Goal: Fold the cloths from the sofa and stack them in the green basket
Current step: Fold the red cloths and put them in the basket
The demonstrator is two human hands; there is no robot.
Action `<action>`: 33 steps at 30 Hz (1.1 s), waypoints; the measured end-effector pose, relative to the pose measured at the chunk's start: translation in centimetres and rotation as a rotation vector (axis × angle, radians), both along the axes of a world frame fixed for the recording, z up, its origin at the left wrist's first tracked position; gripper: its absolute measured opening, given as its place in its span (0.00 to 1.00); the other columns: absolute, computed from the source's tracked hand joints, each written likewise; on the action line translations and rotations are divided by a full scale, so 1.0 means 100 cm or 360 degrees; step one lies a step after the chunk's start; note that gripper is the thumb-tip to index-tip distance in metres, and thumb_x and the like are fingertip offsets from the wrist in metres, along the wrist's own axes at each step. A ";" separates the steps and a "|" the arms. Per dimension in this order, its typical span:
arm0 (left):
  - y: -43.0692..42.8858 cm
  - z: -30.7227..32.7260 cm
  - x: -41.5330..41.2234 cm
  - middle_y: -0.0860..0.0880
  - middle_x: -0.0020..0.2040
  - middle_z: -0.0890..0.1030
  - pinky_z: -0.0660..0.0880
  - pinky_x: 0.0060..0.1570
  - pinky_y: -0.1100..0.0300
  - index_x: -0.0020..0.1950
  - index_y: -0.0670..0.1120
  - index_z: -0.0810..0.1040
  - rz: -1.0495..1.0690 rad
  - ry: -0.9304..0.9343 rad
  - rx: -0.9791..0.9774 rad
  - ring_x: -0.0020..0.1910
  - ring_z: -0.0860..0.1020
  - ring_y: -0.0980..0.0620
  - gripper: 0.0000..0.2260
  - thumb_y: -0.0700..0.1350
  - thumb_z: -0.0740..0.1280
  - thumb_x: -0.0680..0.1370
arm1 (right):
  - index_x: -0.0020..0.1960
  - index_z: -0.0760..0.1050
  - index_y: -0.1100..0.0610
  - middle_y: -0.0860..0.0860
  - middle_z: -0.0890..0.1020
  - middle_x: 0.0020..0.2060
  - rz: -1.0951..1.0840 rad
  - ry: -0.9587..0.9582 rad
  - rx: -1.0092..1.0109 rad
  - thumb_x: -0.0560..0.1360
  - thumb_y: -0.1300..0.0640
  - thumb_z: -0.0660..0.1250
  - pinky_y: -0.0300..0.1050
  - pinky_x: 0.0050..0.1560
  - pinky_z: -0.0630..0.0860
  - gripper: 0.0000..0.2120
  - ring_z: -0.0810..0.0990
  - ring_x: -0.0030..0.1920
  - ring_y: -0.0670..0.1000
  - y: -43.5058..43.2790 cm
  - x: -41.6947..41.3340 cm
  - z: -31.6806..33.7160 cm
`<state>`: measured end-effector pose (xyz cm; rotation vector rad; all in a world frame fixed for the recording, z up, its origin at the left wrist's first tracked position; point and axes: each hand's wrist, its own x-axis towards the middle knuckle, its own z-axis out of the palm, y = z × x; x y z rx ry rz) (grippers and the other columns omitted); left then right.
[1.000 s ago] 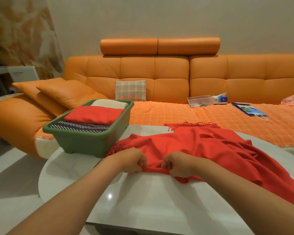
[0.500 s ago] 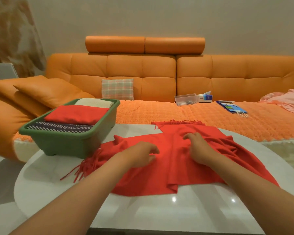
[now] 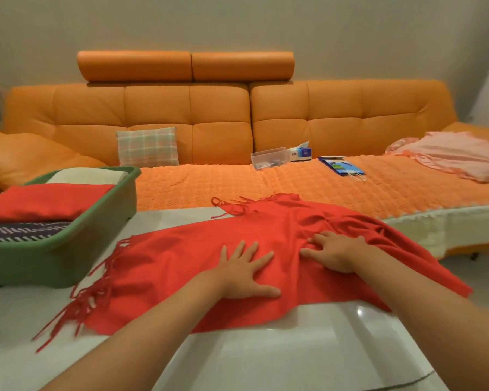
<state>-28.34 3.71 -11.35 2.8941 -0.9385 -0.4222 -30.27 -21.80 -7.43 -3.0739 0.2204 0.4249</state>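
A red fringed scarf (image 3: 187, 261) lies spread across the white round table (image 3: 280, 359), its fringe trailing at the left end and at the far edge. My left hand (image 3: 244, 270) presses flat on the scarf's middle with fingers spread. Just to its right, my right hand (image 3: 332, 251) lies on a wrinkled stretch of the scarf, fingers extended leftward. The green basket (image 3: 68, 249) stands on the table's left side and holds a folded red cloth (image 3: 45, 200), a cream cloth (image 3: 88, 176) and a dark striped cloth (image 3: 20, 231). A pink cloth (image 3: 458, 155) lies on the sofa's right end.
The orange sofa (image 3: 209, 114) runs behind the table, with a plaid cushion (image 3: 147, 146), a clear plastic box (image 3: 268, 158), a tissue box (image 3: 301, 152) and a blue booklet (image 3: 342, 165) on its seat. Orange pillows (image 3: 20, 156) sit at the left.
Both hands let go of the scarf's near edge, moved up onto the cloth and flattened out. The scarf now lies more spread. The view has swung to the right.
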 end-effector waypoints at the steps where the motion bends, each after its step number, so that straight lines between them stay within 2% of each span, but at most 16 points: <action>1: -0.005 -0.001 0.000 0.51 0.81 0.38 0.34 0.72 0.33 0.78 0.66 0.43 -0.0021 -0.0001 0.0009 0.78 0.34 0.46 0.42 0.75 0.59 0.71 | 0.76 0.62 0.43 0.52 0.63 0.76 0.0012 -0.0064 -0.0077 0.76 0.29 0.48 0.74 0.71 0.50 0.32 0.64 0.75 0.57 -0.001 0.000 0.000; 4: -0.012 0.004 0.002 0.51 0.81 0.41 0.36 0.73 0.35 0.79 0.66 0.47 -0.0062 0.0035 -0.0028 0.79 0.37 0.47 0.39 0.74 0.59 0.73 | 0.67 0.70 0.50 0.57 0.72 0.66 0.0115 -0.0425 -0.0307 0.77 0.40 0.50 0.68 0.70 0.55 0.25 0.70 0.68 0.58 0.010 0.003 0.001; 6: -0.007 0.010 0.007 0.51 0.81 0.52 0.46 0.76 0.39 0.78 0.63 0.56 -0.0029 -0.0058 -0.0206 0.80 0.48 0.49 0.31 0.68 0.59 0.77 | 0.64 0.70 0.51 0.56 0.74 0.63 0.0273 -0.0661 -0.0272 0.75 0.43 0.50 0.61 0.68 0.62 0.23 0.71 0.66 0.57 0.027 0.007 -0.001; 8: 0.008 0.012 0.011 0.51 0.79 0.60 0.56 0.74 0.46 0.77 0.58 0.62 0.0065 -0.0301 -0.0339 0.78 0.57 0.50 0.25 0.61 0.58 0.81 | 0.68 0.68 0.49 0.54 0.72 0.67 0.0467 -0.0710 -0.0110 0.72 0.42 0.48 0.56 0.69 0.62 0.28 0.69 0.69 0.55 0.048 0.011 -0.003; 9: 0.018 0.011 0.012 0.50 0.79 0.60 0.57 0.74 0.47 0.77 0.56 0.61 0.0131 -0.0410 -0.0309 0.78 0.58 0.50 0.24 0.59 0.57 0.82 | 0.72 0.66 0.48 0.54 0.69 0.72 0.0565 -0.0678 -0.0046 0.73 0.41 0.49 0.56 0.72 0.60 0.30 0.65 0.73 0.54 0.059 0.013 -0.005; 11: 0.046 0.008 0.014 0.49 0.81 0.53 0.52 0.75 0.43 0.80 0.54 0.56 0.0287 -0.0476 -0.0109 0.79 0.51 0.49 0.27 0.60 0.54 0.82 | 0.79 0.58 0.46 0.54 0.58 0.79 0.0735 -0.0561 0.0040 0.78 0.39 0.53 0.55 0.77 0.51 0.30 0.55 0.79 0.54 0.084 0.013 -0.011; 14: 0.091 0.002 0.010 0.49 0.82 0.43 0.45 0.75 0.37 0.81 0.55 0.45 0.0519 -0.0313 0.0124 0.80 0.42 0.46 0.32 0.65 0.49 0.81 | 0.81 0.49 0.42 0.54 0.48 0.81 0.0819 -0.0374 0.0184 0.81 0.37 0.54 0.55 0.79 0.46 0.31 0.46 0.80 0.53 0.121 0.008 -0.018; 18: 0.138 0.002 -0.006 0.49 0.80 0.36 0.39 0.73 0.34 0.80 0.61 0.39 0.0767 -0.0114 0.0139 0.79 0.37 0.43 0.35 0.72 0.47 0.77 | 0.80 0.44 0.36 0.52 0.42 0.81 0.0876 -0.0178 0.0215 0.80 0.34 0.51 0.62 0.78 0.42 0.31 0.40 0.80 0.52 0.168 -0.003 -0.032; 20: 0.156 0.003 -0.016 0.48 0.80 0.36 0.38 0.73 0.34 0.79 0.64 0.39 0.0766 -0.0076 0.0160 0.79 0.36 0.43 0.36 0.74 0.49 0.75 | 0.79 0.44 0.34 0.52 0.42 0.81 0.0884 -0.0132 0.0194 0.79 0.32 0.51 0.66 0.76 0.41 0.31 0.41 0.80 0.54 0.188 -0.009 -0.039; 22: 0.173 0.009 -0.024 0.50 0.81 0.37 0.38 0.72 0.32 0.77 0.69 0.41 0.0686 0.0003 0.0143 0.79 0.36 0.43 0.38 0.76 0.53 0.72 | 0.78 0.50 0.34 0.55 0.52 0.80 0.0953 -0.0232 0.0146 0.76 0.29 0.49 0.67 0.74 0.48 0.32 0.49 0.80 0.56 0.205 -0.013 -0.038; 24: 0.190 0.014 -0.033 0.52 0.81 0.39 0.40 0.73 0.33 0.77 0.70 0.43 0.0588 0.0049 0.0129 0.79 0.38 0.45 0.40 0.77 0.57 0.70 | 0.74 0.61 0.37 0.54 0.67 0.71 0.1029 -0.0406 0.0096 0.71 0.27 0.46 0.61 0.68 0.59 0.35 0.64 0.72 0.56 0.220 -0.014 -0.031; 26: 0.205 0.017 -0.041 0.53 0.81 0.46 0.44 0.75 0.37 0.78 0.68 0.48 0.0565 -0.0011 0.0059 0.80 0.43 0.49 0.39 0.75 0.58 0.71 | 0.69 0.66 0.39 0.50 0.73 0.63 0.1012 -0.0511 0.0143 0.70 0.28 0.45 0.56 0.64 0.62 0.33 0.70 0.67 0.53 0.239 -0.010 -0.024; 29: 0.223 0.018 -0.043 0.50 0.81 0.51 0.49 0.77 0.44 0.80 0.60 0.52 0.0673 -0.0204 -0.0055 0.80 0.48 0.50 0.33 0.69 0.56 0.78 | 0.71 0.67 0.44 0.51 0.71 0.68 0.0897 -0.0514 0.0315 0.79 0.36 0.52 0.56 0.68 0.62 0.24 0.68 0.71 0.53 0.272 0.006 -0.016; 33: 0.246 0.015 -0.044 0.47 0.81 0.43 0.45 0.78 0.48 0.81 0.54 0.45 0.0757 -0.0086 0.0138 0.80 0.43 0.48 0.37 0.68 0.54 0.79 | 0.79 0.60 0.50 0.53 0.59 0.79 0.0970 -0.0397 0.0321 0.83 0.43 0.52 0.55 0.76 0.56 0.26 0.57 0.78 0.53 0.321 0.031 -0.010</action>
